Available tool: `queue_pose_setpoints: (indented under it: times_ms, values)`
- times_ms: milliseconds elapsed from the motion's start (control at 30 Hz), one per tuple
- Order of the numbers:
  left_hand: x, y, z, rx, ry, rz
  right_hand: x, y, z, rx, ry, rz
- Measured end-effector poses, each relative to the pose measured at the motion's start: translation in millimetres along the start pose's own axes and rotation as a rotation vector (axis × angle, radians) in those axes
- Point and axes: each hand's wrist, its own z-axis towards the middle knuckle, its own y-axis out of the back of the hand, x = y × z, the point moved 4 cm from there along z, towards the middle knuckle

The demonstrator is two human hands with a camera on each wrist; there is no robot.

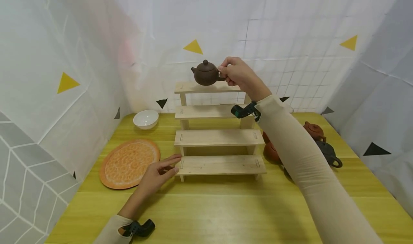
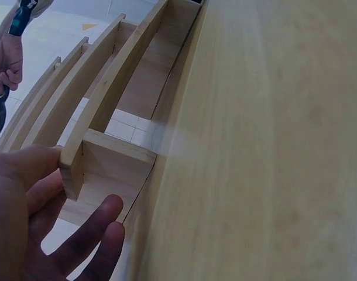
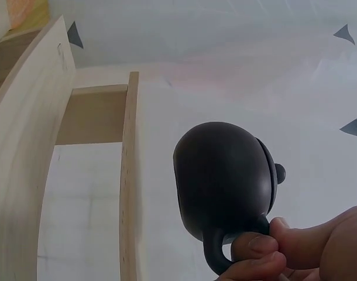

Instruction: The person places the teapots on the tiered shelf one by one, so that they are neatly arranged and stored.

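Observation:
In the head view a dark brown teapot (image 1: 206, 74) with a round lid knob is held up just above the top step of a tiered wooden stand (image 1: 219, 138). My right hand (image 1: 237, 73) pinches its handle between thumb and fingers, with the spout pointing left. The right wrist view shows the teapot's rounded body (image 3: 225, 178) apart from the stand. Down at the stand's lowest step, my left hand (image 1: 158, 174) touches the left end. Its thumb and fingers are loosely extended around the board's corner (image 2: 73, 170); the index fingertip is partly hidden.
Left of the stand lie a round orange patterned mat (image 1: 129, 164) and a white bowl (image 1: 146, 119). To its right, partly behind my right arm, are a reddish-brown teapot (image 1: 313, 130), a dark teapot (image 1: 327, 152) and another reddish pot (image 1: 271, 152). Hanging cloth surrounds the wooden table (image 1: 213, 215).

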Motion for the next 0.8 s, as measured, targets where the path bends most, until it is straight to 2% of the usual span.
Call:
queue_pose_setpoints:
  times_ms: [333, 800]
  values:
    - [0.8, -0.9, 2.5, 0.009, -0.007, 0.007, -4.1, -8.1, 15.2, 0.008, -0.04, 0.009]
    - [0.9, -1.0, 1.8, 0.014, -0.008, 0.002, -7.7, -25.8, 30.0, 0.036, -0.05, 0.053]
